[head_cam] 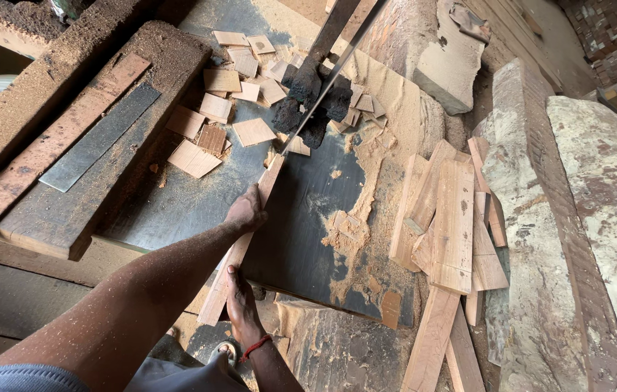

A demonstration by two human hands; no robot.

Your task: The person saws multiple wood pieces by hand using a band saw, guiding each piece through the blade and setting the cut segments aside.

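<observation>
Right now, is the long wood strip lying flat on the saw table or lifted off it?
Flat. The wood strip lies along the saw table, left hand pressing mid-length, right hand at its near end.

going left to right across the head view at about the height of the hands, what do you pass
dark metal strip on the thick plank → left hand on the long wood strip → sawdust heap on the dark saw table → stack of cut boards → rough stone slab

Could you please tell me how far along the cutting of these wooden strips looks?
Done: many small cut squares lie beyond the blade. In hand: the left hand and right hand hold one strip against the blade. Left: a stack of strips waits at the right.
</observation>
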